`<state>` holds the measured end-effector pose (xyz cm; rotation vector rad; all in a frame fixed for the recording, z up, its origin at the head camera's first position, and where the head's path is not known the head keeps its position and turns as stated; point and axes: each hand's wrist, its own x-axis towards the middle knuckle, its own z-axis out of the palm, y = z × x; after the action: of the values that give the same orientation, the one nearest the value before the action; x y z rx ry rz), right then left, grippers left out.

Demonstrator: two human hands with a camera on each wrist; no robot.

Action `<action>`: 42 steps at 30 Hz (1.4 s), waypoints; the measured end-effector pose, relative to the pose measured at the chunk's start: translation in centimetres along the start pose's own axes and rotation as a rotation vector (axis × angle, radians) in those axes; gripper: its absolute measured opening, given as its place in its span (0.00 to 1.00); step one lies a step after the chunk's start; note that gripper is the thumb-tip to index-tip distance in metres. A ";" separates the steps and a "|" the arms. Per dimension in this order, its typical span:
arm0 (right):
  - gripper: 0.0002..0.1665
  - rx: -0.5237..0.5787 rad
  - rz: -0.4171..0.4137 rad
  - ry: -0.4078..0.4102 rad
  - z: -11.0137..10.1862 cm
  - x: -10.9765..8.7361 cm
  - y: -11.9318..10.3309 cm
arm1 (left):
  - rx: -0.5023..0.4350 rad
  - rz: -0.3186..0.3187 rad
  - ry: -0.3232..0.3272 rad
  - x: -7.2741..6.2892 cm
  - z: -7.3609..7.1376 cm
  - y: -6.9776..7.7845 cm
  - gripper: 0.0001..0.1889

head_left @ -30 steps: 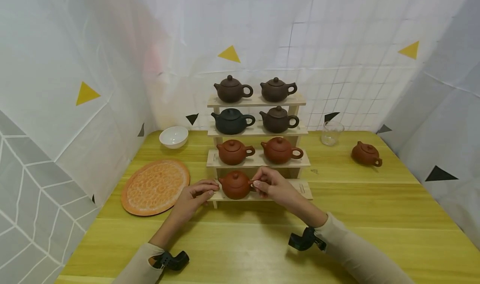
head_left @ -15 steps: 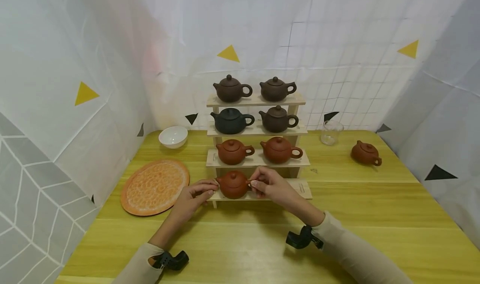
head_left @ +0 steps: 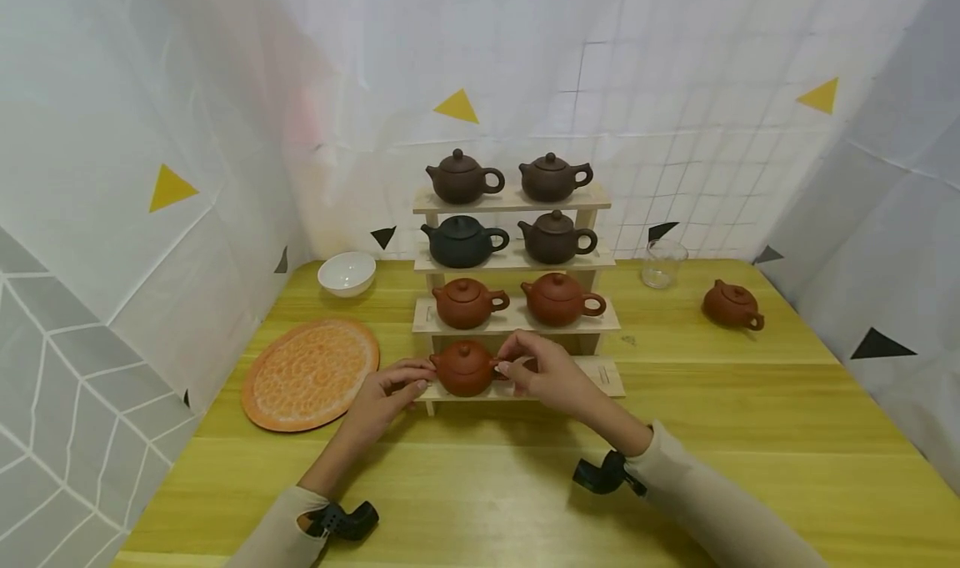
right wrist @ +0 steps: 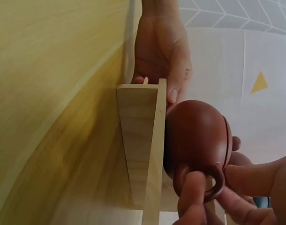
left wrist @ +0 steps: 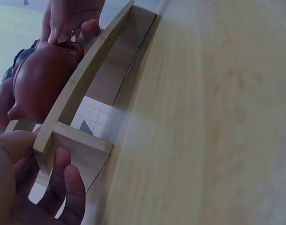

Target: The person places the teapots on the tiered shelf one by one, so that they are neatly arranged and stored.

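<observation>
A reddish-brown teapot [head_left: 464, 369] sits at the left end of the lowest step of the wooden display stand [head_left: 517, 328], its spout to the left. My right hand [head_left: 546, 374] pinches its handle; in the right wrist view one finger [right wrist: 192, 187] lies at the handle loop. The left hand [head_left: 384, 397] holds the left end of that step, close by the spout. In the left wrist view its fingers [left wrist: 73, 187] curl below the board's end. Directly above the held pot stand two more reddish teapots, the left one [head_left: 463, 304] and the right one [head_left: 556, 300].
Dark teapots, such as the black one [head_left: 459, 241], fill the two upper steps. Left on the table are a white bowl [head_left: 347, 274] and a round orange mat [head_left: 315, 374]. A clear glass cup [head_left: 663, 265] and another reddish-brown teapot [head_left: 732, 305] stand at the right.
The teapot has slid a little to the left along the lowest step, with my right hand following on its handle. The left hand has stayed at the step's end.
</observation>
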<state>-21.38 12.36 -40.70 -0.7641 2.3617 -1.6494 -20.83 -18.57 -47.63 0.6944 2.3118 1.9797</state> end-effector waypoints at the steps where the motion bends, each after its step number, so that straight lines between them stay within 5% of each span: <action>1: 0.08 -0.023 -0.007 0.000 -0.1 -0.2 -0.1 | 0.000 -0.001 0.000 0.0 0.0 0.1 0.11; 11: 0.16 -0.197 0.019 -0.033 -2.1 -2.3 -0.3 | 0.013 -0.013 0.015 -0.1 0.1 0.1 0.11; 22: 0.13 -0.120 0.057 -0.086 -6.1 -4.1 0.4 | 0.010 -0.018 0.010 -0.2 0.0 0.2 0.11; 34: 0.15 -0.179 0.198 -0.034 -13.5 -5.3 3.1 | 0.009 -0.013 0.005 -0.1 0.0 0.4 0.11; 42: 0.19 -0.184 0.259 0.092 -17.1 -6.2 5.0 | 0.015 -0.021 0.005 0.0 -0.1 0.3 0.10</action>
<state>-24.66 30.93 -39.70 -0.3933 2.5740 -1.4057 -20.76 -18.60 -47.29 0.6649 2.3291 1.9593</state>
